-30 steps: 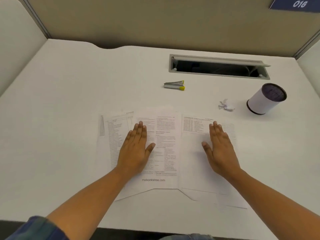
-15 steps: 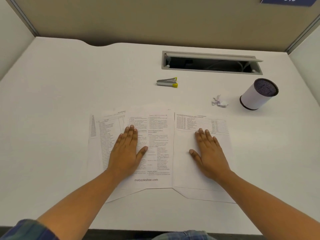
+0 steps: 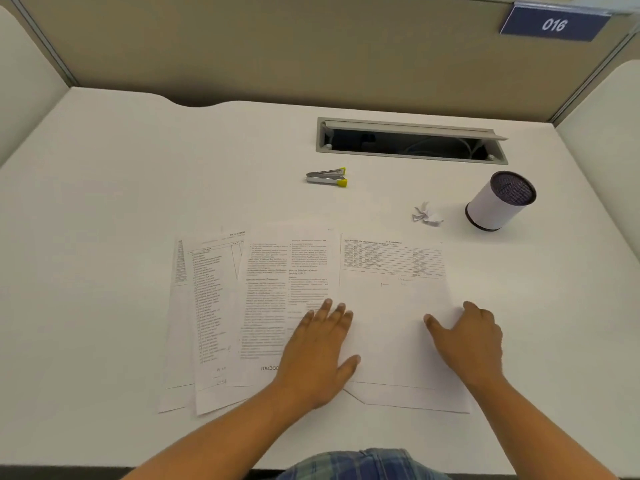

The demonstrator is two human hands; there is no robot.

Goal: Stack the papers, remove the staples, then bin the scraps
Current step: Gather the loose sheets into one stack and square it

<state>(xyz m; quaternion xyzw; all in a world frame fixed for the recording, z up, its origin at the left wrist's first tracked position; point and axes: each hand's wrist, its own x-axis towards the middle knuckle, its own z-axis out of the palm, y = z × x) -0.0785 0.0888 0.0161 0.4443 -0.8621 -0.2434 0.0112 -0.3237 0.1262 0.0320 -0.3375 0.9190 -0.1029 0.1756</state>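
Note:
Several printed sheets lie spread across the white desk [image 3: 104, 202]. A fanned set of overlapping pages [image 3: 214, 306] is on the left and a mostly blank sheet [image 3: 391, 306] is on the right. My left hand [image 3: 322, 348] rests flat with fingers apart across the seam between the middle page and the right sheet. My right hand [image 3: 467, 337] lies on the right sheet's right edge, fingers curled over that edge, thumb spread. A silver staple remover with yellow tips [image 3: 327, 176] lies behind the papers. A crumpled paper scrap [image 3: 426, 214] sits beside a small white bin [image 3: 498, 202].
A grey cable slot [image 3: 412, 140] with its lid up is sunk into the desk's far side. Beige partition walls close the desk at the back and both sides. A blue label reading 016 [image 3: 554, 24] hangs top right.
My left hand slid right from the middle page to the seam beside the right sheet. My right hand moved to that sheet's right edge. The fanned left pages are now uncovered.

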